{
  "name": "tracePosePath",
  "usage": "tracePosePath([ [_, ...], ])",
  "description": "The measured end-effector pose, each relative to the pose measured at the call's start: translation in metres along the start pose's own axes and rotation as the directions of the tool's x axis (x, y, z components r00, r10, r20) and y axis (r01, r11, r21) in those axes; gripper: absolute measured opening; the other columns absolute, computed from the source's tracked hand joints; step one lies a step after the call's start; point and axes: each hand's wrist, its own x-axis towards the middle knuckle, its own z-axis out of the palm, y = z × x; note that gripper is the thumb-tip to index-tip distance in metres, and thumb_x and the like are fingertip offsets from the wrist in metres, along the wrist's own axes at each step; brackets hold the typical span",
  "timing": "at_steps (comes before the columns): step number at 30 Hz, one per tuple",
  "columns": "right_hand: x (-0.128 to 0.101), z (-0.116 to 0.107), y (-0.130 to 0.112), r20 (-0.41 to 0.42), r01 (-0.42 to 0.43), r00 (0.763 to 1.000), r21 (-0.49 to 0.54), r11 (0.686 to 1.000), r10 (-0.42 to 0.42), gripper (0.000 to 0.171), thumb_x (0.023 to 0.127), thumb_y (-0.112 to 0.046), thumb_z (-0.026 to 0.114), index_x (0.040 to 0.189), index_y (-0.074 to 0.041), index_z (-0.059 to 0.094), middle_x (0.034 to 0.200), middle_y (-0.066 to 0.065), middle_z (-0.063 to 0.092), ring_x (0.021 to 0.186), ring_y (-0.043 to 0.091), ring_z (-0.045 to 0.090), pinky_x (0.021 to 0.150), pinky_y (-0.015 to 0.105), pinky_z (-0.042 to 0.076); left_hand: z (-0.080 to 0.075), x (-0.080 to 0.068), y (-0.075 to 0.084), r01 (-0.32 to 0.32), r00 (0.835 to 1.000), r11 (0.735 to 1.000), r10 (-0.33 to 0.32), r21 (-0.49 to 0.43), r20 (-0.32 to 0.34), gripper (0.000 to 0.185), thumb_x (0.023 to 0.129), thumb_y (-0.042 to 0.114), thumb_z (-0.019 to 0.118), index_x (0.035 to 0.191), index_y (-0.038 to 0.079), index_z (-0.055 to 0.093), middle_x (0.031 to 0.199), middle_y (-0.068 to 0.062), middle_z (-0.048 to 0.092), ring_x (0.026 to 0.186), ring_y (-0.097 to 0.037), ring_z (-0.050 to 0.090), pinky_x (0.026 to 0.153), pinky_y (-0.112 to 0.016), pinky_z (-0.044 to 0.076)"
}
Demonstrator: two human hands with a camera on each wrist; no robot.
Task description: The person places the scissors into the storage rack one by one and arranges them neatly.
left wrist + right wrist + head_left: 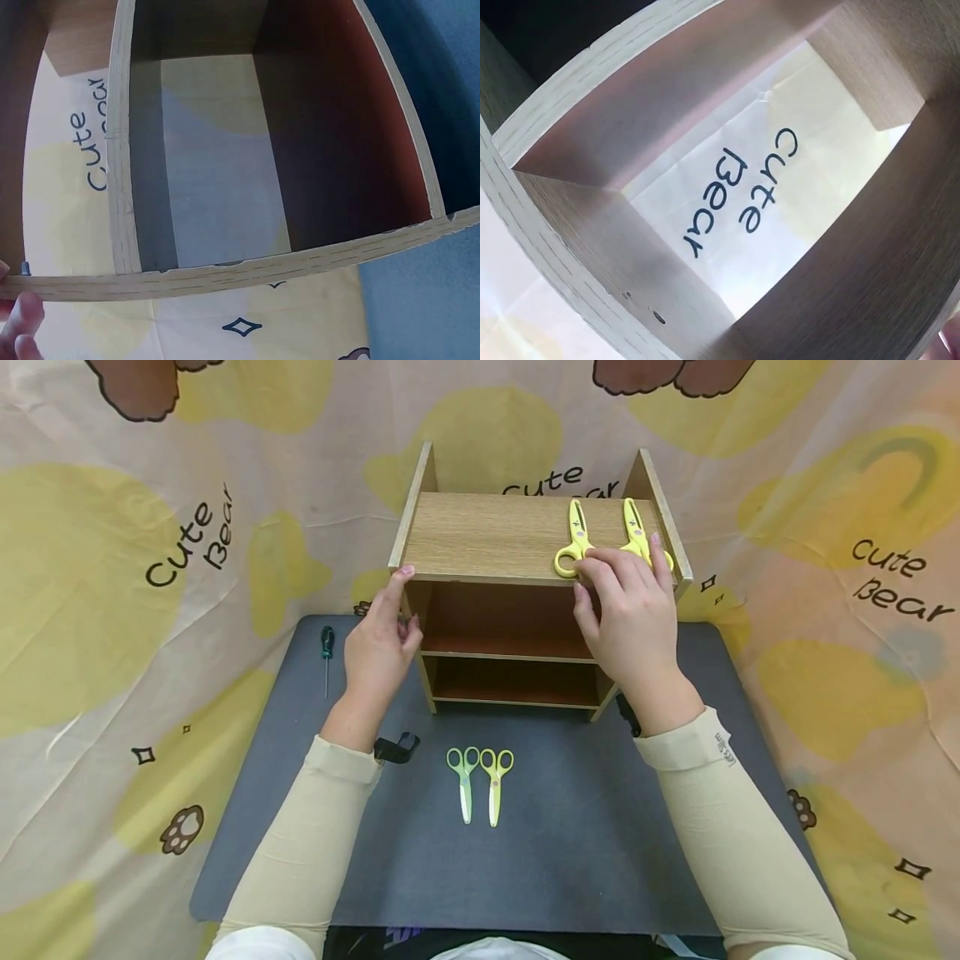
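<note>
A small wooden shelf unit [517, 580] stands on the table. My left hand [378, 639] grips the front edge of its left side panel [225, 276] at the top board's corner, fingers on both faces. On the right part of the top board lie two yellow pairs of scissors, blades pointing away. The right hand [630, 606] has its curved fingers and thumb at the handle of the left pair of scissors [577, 531], hiding one loop. Beside it, the right pair of scissors [634, 527] is partly covered by that hand.
Green scissors [465, 785] and yellow scissors [496, 787] lie side by side on the grey table [555, 860], in front of the shelf unit. A dark-handled screwdriver [327, 647] lies to its left. A patterned cloth [480, 422] hangs behind.
</note>
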Motion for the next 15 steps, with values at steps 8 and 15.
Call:
tracePosePath([
  [8, 0.0019, 0.0005, 0.0025, 0.02, -0.026, 0.999, -0.018, 1.0, 0.026, 0.024, 0.101, -0.013, 0.061, 0.119, 0.0, 0.071, 0.125, 0.018, 0.068, 0.12, 0.037, 0.062, 0.126, 0.049, 0.015, 0.0014, 0.0002, -0.0023, -0.02, 1.0, 1.0, 0.02, 0.006, -0.014, 0.065, 0.096, 0.0, 0.068, 0.15, 0.026, 0.043, 0.107, -0.015, 0.06, 0.066, -0.028, 0.055, 0.053, -0.039, 0.039],
  [15, 0.0008, -0.0008, 0.0027, 0.054, -0.076, 0.996, -0.021, 0.997, 0.077, 0.026, 0.102, -0.013, 0.061, 0.122, 0.001, 0.07, 0.127, 0.019, 0.067, 0.124, 0.037, 0.06, 0.126, 0.047, 0.014, 0.0017, -0.0006, -0.0031, -0.025, 0.999, 1.0, 0.025, 0.007, -0.022, 0.061, 0.098, 0.003, 0.067, 0.15, 0.025, 0.045, 0.103, -0.014, 0.06, 0.065, -0.027, 0.055, 0.053, -0.039, 0.039],
])
